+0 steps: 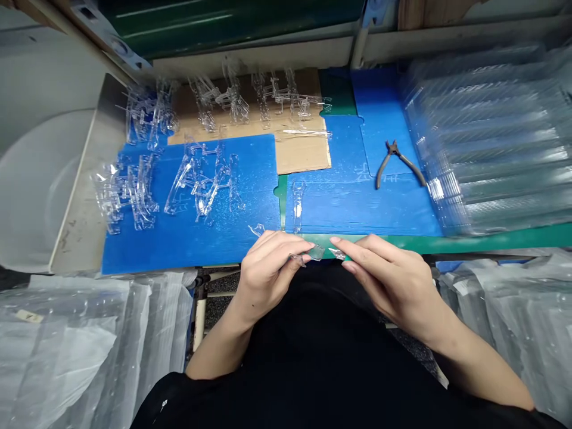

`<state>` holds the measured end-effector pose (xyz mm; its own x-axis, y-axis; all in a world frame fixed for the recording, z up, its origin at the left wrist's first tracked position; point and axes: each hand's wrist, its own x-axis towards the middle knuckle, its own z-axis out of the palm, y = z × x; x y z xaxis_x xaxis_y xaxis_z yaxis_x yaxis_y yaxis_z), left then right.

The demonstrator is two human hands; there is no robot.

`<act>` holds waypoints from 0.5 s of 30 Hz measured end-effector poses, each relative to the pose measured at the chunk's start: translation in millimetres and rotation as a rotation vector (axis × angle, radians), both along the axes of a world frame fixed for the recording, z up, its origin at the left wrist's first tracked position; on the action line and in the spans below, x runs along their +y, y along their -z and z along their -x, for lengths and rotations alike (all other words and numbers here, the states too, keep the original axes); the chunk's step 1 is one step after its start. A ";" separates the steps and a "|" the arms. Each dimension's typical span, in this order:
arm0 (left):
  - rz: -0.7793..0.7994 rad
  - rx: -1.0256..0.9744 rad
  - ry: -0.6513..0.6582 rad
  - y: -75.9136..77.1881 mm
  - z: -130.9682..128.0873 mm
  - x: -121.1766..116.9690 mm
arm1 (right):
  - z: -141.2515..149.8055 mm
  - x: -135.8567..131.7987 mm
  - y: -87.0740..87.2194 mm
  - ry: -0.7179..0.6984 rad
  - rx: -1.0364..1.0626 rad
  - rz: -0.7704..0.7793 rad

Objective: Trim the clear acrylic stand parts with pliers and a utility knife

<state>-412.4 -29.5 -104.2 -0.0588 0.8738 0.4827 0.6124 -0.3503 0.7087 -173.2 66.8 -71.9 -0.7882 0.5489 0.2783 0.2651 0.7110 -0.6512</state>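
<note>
Close to my body, just off the table's front edge, my left hand (272, 262) pinches a clear plastic part (316, 252). One end of it sticks out past my thumb and forefinger; another clear end (257, 229) shows behind the knuckles. Facing it, my right hand (388, 268) is closed on a small shiny pointed piece (338, 254). Whether that piece is a metal blade or clear plastic I cannot tell. A narrow gap separates the two pieces. Beyond my hands, a single clear plastic part (298, 205) lies on the blue sheet (339, 208).
Cutting pliers (393, 156) lie with handles spread at the right. Clear ribbed trays (500, 143) are stacked beside them. Several clear moulded parts (205, 179) lie on the left blue sheet, more on the cardboard (304, 158). Plastic-wrapped stacks (89, 345) stand below at both sides.
</note>
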 end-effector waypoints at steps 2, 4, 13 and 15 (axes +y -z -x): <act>-0.004 0.003 0.011 -1.3 -0.6 -0.2 | 0.0 -0.6 -1.4 -0.008 -0.003 0.001; 0.004 0.006 0.017 -2.7 -1.2 -0.4 | 0.7 -1.2 -2.4 -0.021 -0.009 0.009; 0.000 0.024 0.051 -4.7 1.6 -2.8 | 3.2 -2.6 -5.7 0.013 -0.064 -0.021; 0.016 -0.003 0.088 -7.3 0.7 -3.9 | 3.8 2.4 -2.0 0.073 -0.080 -0.037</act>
